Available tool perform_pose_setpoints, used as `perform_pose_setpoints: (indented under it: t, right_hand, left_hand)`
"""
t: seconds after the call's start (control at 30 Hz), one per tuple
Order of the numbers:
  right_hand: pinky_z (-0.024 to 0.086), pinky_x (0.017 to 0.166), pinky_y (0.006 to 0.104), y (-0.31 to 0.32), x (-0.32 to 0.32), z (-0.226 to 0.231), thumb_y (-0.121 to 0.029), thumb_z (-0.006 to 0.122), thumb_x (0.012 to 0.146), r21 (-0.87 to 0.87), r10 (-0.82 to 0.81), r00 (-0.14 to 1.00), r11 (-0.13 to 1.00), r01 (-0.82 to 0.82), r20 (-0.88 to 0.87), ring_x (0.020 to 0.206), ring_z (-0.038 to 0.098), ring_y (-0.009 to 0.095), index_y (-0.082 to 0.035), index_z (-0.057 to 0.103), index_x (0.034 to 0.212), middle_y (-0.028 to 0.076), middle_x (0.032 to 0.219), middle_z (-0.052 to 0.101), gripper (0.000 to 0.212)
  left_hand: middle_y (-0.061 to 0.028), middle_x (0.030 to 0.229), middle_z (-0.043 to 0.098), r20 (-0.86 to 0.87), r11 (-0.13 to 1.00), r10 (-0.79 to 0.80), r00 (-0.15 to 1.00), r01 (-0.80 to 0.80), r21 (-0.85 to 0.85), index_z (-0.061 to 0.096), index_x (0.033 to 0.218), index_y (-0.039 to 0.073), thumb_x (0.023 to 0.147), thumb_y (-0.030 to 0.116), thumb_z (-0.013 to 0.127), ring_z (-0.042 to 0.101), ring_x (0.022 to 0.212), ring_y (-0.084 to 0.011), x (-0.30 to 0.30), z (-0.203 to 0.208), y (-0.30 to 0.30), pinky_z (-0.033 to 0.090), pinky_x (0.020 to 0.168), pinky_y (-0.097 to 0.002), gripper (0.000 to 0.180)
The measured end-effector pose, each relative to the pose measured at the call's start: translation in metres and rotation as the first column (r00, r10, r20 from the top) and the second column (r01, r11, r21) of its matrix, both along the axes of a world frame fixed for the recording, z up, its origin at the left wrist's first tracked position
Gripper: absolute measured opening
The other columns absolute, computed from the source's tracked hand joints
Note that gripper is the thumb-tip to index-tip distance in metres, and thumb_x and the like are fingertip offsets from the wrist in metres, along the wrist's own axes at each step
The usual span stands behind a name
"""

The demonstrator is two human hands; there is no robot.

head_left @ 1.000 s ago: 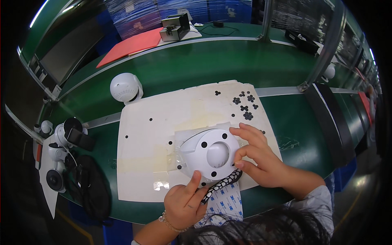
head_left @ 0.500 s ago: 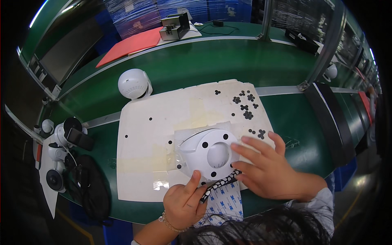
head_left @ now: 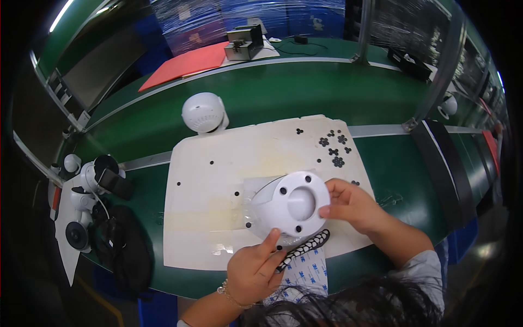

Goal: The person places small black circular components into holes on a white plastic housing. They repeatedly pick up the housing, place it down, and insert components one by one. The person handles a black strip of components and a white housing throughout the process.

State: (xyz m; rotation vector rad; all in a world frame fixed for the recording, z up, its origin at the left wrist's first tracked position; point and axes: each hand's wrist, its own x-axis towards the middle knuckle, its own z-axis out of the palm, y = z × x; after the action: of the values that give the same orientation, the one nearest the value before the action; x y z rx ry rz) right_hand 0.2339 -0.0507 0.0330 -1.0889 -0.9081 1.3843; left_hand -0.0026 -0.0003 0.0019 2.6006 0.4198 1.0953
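A white rounded plastic housing [head_left: 269, 207] is tilted up over the board, its ring-shaped base toward me. Around a round recess [head_left: 301, 203], several small black round pads sit in the rim; three show plainly. My right hand [head_left: 351, 207] pinches the ring's right edge, thumb on the face and fingers behind. My left hand [head_left: 255, 272] is closed on the end of a black strip with white round cut-outs [head_left: 305, 250], its raised finger or thumb at the housing's lower edge. Beneath the strip lies a white sheet with blue print [head_left: 308, 272].
A pale board [head_left: 201, 201] on the green table [head_left: 397, 169] carries scattered black dots, clustered at its right [head_left: 335, 152]. Behind it stands a white camera-like unit [head_left: 203, 111]. More white units [head_left: 81, 204] and a black bag [head_left: 128, 245] are at left; a long black bar [head_left: 444, 163] is at right.
My right hand has gone from spread fingers beside the housing to gripping its edge. The housing is tilted more upright. The whole view has shifted slightly.
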Motion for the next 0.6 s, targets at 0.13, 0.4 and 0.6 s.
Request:
perform_pose_setpoints:
  t: [0.13,0.4,0.6]
  right_hand:
    - [0.046,0.081,0.0258,0.031,0.036,0.006,-0.009,0.064,0.078,0.067,-0.157,0.984,0.984,0.163,-0.089,0.087,0.059,0.013,0.000,0.053,0.103,0.007,0.091,0.062,0.029]
    - [0.048,0.076,0.0330,0.130,0.139,-0.046,-0.007,0.051,0.079,0.483,-0.382,-0.533,0.874,0.057,0.755,0.094,0.056,0.023,-0.006,0.062,0.094,0.006,0.096,0.057,0.019]
    - [0.046,0.077,0.0385,0.138,0.190,-0.073,-0.007,0.048,0.074,0.357,-0.128,-0.559,0.877,0.322,0.819,0.090,0.056,0.027,-0.006,0.064,0.088,0.009,0.092,0.059,0.021]
  left_hand:
    - [-0.0184,0.124,0.050,-0.010,0.996,-0.081,0.997,0.080,-0.048,0.060,0.093,0.001,0.057,0.009,0.067,0.059,0.069,-0.0247,-0.007,-0.001,0.004,0.047,0.058,-0.0318,0.037]
    - [-0.0083,0.111,0.058,-0.117,0.985,-0.124,0.985,0.109,-0.133,0.060,0.095,0.005,0.058,0.010,0.070,0.061,0.078,-0.0224,-0.011,0.003,0.003,0.048,0.066,-0.0325,0.038]
    - [-0.0072,0.103,0.060,-0.092,0.974,-0.172,0.981,0.156,-0.163,0.059,0.101,0.005,0.062,0.011,0.069,0.060,0.081,-0.0220,-0.008,0.000,0.004,0.047,0.067,-0.0322,0.040]
